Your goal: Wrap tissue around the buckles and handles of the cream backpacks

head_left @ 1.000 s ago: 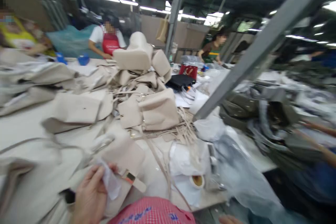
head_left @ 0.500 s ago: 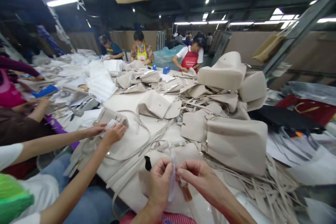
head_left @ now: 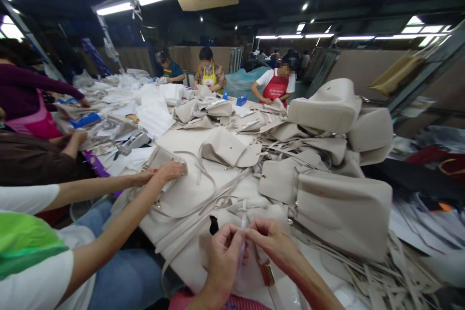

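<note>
My left hand (head_left: 223, 259) pinches a thin whitish, translucent strip (head_left: 240, 256) that hangs down beside its thumb. From the other side my right hand (head_left: 274, 244) closes thumb and forefinger on the same strip, near its top. It seems to lie along a narrow beige strap (head_left: 244, 207), though my fingers cover where they meet. Just below my right hand a shiny copper-coloured buckle (head_left: 268, 274) sits on a strap. Under and behind both hands lies a beige handbag (head_left: 198, 247), with a dark opening beside my left hand.
A co-worker's hands (head_left: 169, 172) press on another beige bag to the left. Large beige bags (head_left: 341, 208) are stacked at the right, with loose straps (head_left: 378, 264) below them. White sheets (head_left: 154, 111) cover the far left of the table. Several people work around it.
The view has turned slightly left. My fingertips have come closer together on the strip. The neighbour's hand now lies flat over the bag where white paper showed before.
</note>
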Demonstrator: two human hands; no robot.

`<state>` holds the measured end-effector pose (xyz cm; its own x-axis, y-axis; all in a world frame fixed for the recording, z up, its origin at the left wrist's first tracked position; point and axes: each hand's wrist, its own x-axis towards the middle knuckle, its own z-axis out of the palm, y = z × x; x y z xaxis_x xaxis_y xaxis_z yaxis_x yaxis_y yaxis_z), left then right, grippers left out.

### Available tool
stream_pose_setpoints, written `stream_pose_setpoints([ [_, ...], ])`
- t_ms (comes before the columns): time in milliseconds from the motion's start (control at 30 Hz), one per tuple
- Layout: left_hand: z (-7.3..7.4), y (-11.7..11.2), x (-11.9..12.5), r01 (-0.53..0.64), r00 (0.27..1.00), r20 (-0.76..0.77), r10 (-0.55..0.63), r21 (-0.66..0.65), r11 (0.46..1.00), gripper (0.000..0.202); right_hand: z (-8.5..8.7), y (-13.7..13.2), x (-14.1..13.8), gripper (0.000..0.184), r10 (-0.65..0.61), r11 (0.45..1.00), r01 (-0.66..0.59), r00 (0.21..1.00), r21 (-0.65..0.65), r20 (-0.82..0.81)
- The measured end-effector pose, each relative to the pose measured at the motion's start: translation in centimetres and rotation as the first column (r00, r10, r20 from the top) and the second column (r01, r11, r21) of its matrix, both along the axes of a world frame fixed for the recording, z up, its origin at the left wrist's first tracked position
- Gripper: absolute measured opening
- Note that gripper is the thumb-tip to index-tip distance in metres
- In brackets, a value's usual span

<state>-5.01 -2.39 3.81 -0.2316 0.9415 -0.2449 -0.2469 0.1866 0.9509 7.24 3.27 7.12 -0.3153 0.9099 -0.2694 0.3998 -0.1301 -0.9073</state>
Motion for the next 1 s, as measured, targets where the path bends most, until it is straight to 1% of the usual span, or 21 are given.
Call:
stream_pose_setpoints([
  [67,0.1,0.2,-0.2,-0.019,1.000,-0.010,0.019,-0.020,1.000,0.036,-0.3,-0.2,-0.2,0.032,-0.020,0.999,0.018,0.999,-0.049,-0.045],
  [133,0.2,0.2,-0.3,-0.024,1.000,0.001,0.024,-0.037,0.999,0.034,-0.5,-0.5,-0.3,0.037,-0.033,0.991,0.019,0.994,-0.134,-0.105],
  [233,0.2,0.2,-0.5,-0.014,0.999,0.046,0.018,-0.077,0.997,0.031,-0.9,-0.9,-0.3,0.042,-0.067,0.964,0.019,0.982,-0.264,-0.175],
  [333,0.1,0.2,-0.7,-0.025,0.998,0.051,0.029,-0.072,0.997,0.028,-1.2,-1.1,-0.5,0.043,-0.101,0.942,0.030,0.975,-0.334,-0.199],
  [433,-0.2,0.4,-0.7,-0.045,0.998,0.049,0.046,-0.025,0.999,0.025,-1.5,-1.1,-1.2,0.039,-0.132,0.941,0.055,0.968,-0.334,-0.214],
  [600,-0.8,0.5,-0.9,-0.084,0.995,0.046,0.084,-0.001,0.996,0.028,-2.6,-1.4,-2.5,0.032,-0.200,0.964,0.138,0.939,-0.227,-0.279],
  [633,-0.8,0.4,-0.9,-0.087,0.995,0.040,0.087,-0.003,0.996,0.028,-2.8,-1.4,-2.6,0.034,-0.218,0.966,0.165,0.935,-0.199,-0.278],
  [733,-0.8,0.3,-1.0,-0.087,0.996,0.020,0.088,-0.013,0.996,0.030,-3.0,-1.4,-2.5,0.050,-0.281,0.958,0.256,0.930,-0.133,-0.236],
  [800,-0.7,0.2,-1.0,-0.091,0.996,0.016,0.091,-0.014,0.996,0.032,-2.9,-1.4,-2.4,0.052,-0.292,0.955,0.272,0.931,-0.116,-0.220],
  [900,-0.6,0.0,-1.0,-0.090,0.996,-0.003,0.090,-0.001,0.996,0.032,-2.4,-1.4,-2.3,0.043,-0.274,0.958,0.240,0.925,-0.155,-0.261],
  [1000,-0.6,-0.2,-0.8,-0.075,0.997,0.005,0.075,0.013,0.997,0.033,-1.8,-1.6,-2.5,0.044,-0.274,0.942,0.164,0.879,-0.293,-0.391],
])
